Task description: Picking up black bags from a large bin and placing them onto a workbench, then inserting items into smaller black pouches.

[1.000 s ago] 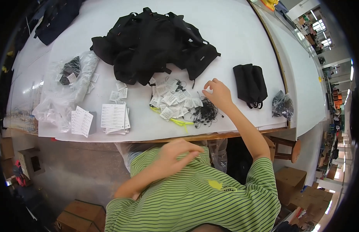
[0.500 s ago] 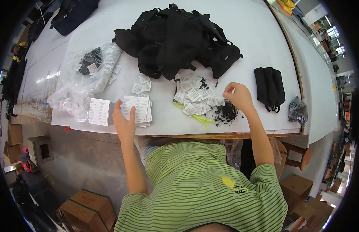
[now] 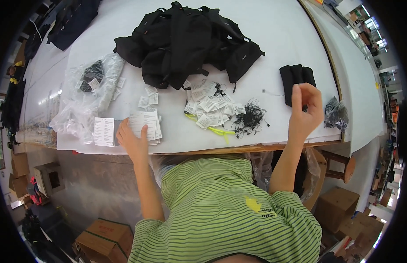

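Where the head view looks down, a white-covered worktop [image 3: 273, 44] fills most of the upper half, wooden front edge [image 3: 238, 151] bowed by the lens. Grey floor [image 3: 102, 188] below; cardboard box [image 3: 104, 239] lower left, brown carton [image 3: 337, 208] and wooden stool [image 3: 344, 166] at right. Lit workshop with shelving along the far right.

Left hand [image 3: 134, 139]: at the front left of the stack of white cards [image 3: 148, 118], thumb and fingers spread wide. Single white card [image 3: 104, 132] just left of it. Right hand [image 3: 305, 115]: raised in front of the black folded pouches [image 3: 293, 76], fingers narrow, thumb brought to fingertips; a thin black cord [image 3: 263, 91] seems to trail from them, but it's blurred. Between the hands: pile of white tags [image 3: 207, 105], touching a tangle of black cords [image 3: 251, 119], yellow-green strap [image 3: 221, 132] at the front. Heap of black bags [image 3: 186, 44] behind; clear plastic wrap [image 3: 109, 79] at left.

Writing: cards carry dense small dark print, tags a few fine lines, all too small to read. Small white mark on one bag. Red print on the lower-left box. Green striped shirt [image 3: 221, 210] has a yellow motif with dark lettering, upside down from here.
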{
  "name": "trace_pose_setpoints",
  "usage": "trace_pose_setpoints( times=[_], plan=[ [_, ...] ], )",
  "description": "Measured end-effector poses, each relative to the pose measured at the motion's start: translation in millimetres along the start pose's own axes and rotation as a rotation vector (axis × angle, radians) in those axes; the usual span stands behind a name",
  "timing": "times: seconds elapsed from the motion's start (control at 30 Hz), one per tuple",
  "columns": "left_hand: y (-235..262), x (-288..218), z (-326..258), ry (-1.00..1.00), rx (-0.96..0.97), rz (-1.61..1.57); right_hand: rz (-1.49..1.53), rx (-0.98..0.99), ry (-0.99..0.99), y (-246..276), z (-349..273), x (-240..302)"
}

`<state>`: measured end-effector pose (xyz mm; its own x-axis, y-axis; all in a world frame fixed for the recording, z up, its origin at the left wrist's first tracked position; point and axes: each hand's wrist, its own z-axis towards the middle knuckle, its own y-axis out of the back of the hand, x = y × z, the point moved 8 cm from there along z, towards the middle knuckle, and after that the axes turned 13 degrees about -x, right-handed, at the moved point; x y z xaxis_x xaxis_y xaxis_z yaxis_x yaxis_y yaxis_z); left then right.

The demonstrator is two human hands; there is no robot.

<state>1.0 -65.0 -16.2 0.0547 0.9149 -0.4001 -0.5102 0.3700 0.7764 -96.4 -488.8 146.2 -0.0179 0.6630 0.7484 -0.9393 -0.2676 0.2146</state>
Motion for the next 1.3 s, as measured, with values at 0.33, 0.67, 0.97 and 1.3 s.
trace_pose_setpoints(
  times=[0.33,0.67,0.97,1.3],
  plan=[
    [6,-43,-17,0.376,0.452,-0.680,0.684,0.412,-0.715,-40,-57,-18],
    [10,-159,-69,0.457,0.691,-1.135,0.550,0.809,-0.852,-70,-155,-20],
    [18,-166,-58,0.195,0.425,-1.157,0.432,0.823,-0.627,-65,-156,-2],
    [37,-167,-50,-0.028,0.219,-0.841,0.349,0.852,-0.545,-66,-156,0]
  ],
)
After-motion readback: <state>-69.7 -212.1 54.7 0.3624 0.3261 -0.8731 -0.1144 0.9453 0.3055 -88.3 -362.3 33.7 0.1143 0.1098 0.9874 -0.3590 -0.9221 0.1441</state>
